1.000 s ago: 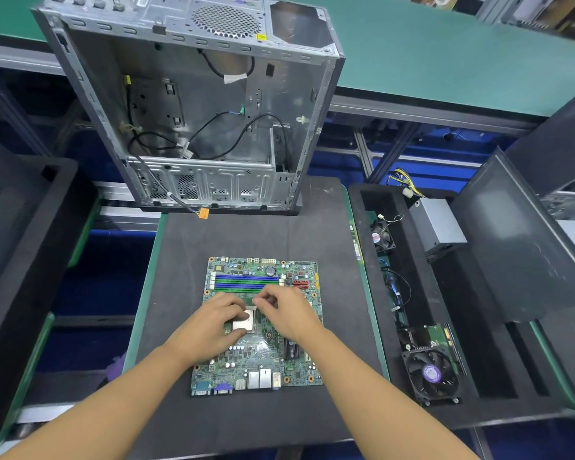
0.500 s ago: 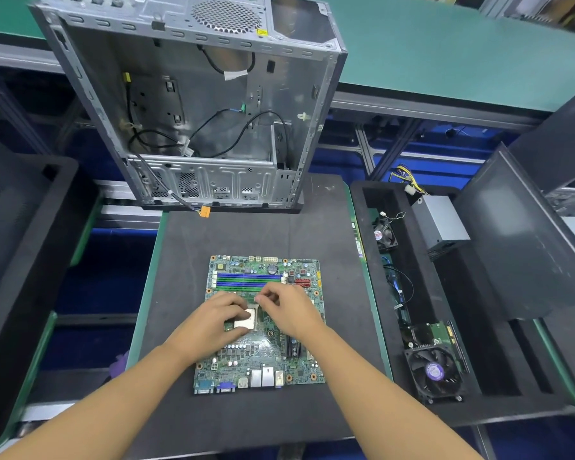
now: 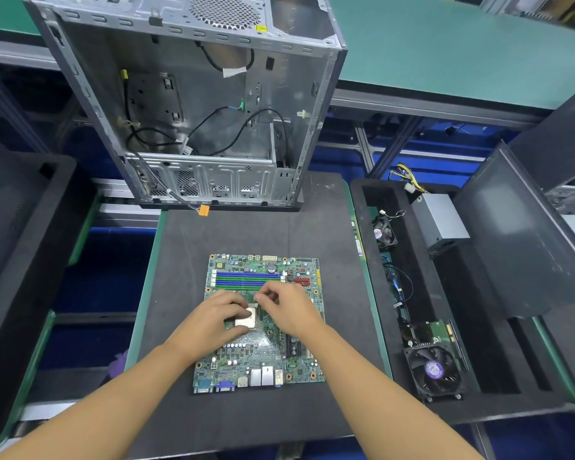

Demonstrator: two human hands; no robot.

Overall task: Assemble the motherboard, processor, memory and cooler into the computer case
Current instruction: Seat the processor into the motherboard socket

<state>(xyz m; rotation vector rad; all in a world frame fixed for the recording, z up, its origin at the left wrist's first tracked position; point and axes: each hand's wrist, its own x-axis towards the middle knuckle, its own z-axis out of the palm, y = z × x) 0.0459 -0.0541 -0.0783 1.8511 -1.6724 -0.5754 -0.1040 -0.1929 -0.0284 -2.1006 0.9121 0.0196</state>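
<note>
A green motherboard (image 3: 256, 356) lies flat on the black mat (image 3: 246, 234). A square silver processor (image 3: 246, 318) sits at the board's socket. My left hand (image 3: 213, 318) curls around the processor's left side, thumb and fingers touching its edges. My right hand (image 3: 287, 310) rests on the board to its right, fingertips pinched together above the processor's top right corner; what they pinch is hidden. Blue and green memory slots (image 3: 246, 279) run across the board above both hands. The open metal computer case (image 3: 193, 104) stands behind the mat. A black cooler fan (image 3: 434, 370) lies in the right tray.
The black foam tray (image 3: 365, 200) at right also holds a small fan (image 3: 385, 232), a grey power supply (image 3: 440, 222) with yellow cables, and a dark side panel (image 3: 518, 234). Loose black cables hang inside the case. Another black tray (image 3: 20, 254) stands at left.
Both hands stay at the processor and have barely shifted; the right fingertips have drawn slightly closer over its top right corner. The view has tilted a little.
</note>
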